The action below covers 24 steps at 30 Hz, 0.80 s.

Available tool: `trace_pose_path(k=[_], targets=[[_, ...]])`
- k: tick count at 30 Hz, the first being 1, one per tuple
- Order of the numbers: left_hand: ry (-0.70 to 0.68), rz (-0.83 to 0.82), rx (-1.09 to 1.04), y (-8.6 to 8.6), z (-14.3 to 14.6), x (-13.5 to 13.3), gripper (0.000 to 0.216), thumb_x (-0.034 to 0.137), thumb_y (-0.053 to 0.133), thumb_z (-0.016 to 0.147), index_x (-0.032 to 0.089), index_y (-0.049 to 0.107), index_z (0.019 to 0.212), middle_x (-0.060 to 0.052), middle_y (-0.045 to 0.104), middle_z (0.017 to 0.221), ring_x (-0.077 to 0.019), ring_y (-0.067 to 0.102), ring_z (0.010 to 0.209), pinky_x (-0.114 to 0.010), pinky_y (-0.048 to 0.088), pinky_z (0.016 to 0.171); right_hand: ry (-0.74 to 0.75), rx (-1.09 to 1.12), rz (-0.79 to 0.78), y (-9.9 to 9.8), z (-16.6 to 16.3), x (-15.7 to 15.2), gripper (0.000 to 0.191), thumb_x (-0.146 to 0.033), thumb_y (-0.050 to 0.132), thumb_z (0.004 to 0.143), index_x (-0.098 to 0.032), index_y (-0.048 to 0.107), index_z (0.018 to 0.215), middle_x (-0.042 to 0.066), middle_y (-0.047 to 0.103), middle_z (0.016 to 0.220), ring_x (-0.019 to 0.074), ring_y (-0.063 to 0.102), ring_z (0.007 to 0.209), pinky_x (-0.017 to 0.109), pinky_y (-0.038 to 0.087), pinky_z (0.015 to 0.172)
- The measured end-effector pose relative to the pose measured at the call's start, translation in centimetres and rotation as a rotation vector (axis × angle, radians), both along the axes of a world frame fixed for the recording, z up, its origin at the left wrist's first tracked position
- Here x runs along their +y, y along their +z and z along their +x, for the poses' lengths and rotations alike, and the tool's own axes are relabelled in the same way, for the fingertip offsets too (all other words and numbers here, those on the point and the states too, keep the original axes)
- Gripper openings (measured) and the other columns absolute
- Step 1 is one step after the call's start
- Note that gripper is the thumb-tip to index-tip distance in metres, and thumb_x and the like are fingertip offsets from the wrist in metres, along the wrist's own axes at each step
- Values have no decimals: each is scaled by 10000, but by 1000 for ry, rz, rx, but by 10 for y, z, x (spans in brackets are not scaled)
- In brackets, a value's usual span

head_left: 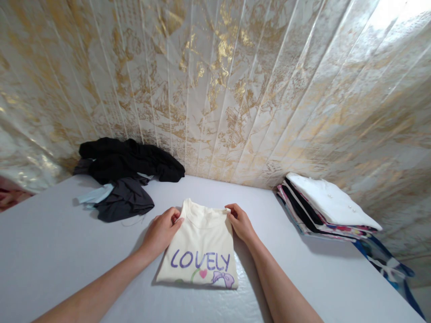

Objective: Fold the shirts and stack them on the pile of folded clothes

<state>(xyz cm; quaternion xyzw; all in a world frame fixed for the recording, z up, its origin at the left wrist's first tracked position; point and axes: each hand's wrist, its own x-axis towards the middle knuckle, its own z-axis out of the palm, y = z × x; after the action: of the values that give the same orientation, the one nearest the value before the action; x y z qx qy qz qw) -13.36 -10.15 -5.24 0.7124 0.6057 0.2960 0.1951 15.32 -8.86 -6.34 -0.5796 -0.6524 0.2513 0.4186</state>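
Note:
A cream T-shirt (198,237), folded into a neat rectangle, lies on the table in front of me. Its collar points away from me, and the front carries purple "LOVELY" lettering, a pink heart and a purple bow. My left hand (163,228) pinches the shirt's upper left edge, thumb on top and fingers curled. At the upper right corner my right hand (240,220) grips the fabric between thumb and fingers. The underside of the shirt is hidden.
A loose heap of black clothes (131,159), with a dark grey garment (124,199) and a light blue piece, lies at the back left. Back right stands a stack of folded clothes (330,202), white on top. Blue straps (387,260) hang by the right table edge. A gold-patterned curtain (215,89) closes off the back.

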Motion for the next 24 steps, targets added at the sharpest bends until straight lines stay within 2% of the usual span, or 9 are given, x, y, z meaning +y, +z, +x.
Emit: trace_pose_path(k=[5, 24], targets=[[1, 2, -7, -1, 0, 0, 104, 311, 505, 861, 225, 506, 802, 39, 567, 663, -132, 528, 629, -224, 315, 587, -11, -10, 13, 1, -1, 0, 276, -232, 466, 758, -196, 618, 985, -4, 611, 752, 167, 562, 713, 279, 430, 688], [-8, -22, -25, 3, 1, -1, 103, 301, 512, 855, 222, 507, 791, 30, 582, 682, -135, 540, 651, -225, 343, 604, 8, -29, -27, 1, 2, 1, 274, -240, 464, 769, -197, 622, 989, -4, 611, 764, 169, 555, 723, 279, 424, 695]])
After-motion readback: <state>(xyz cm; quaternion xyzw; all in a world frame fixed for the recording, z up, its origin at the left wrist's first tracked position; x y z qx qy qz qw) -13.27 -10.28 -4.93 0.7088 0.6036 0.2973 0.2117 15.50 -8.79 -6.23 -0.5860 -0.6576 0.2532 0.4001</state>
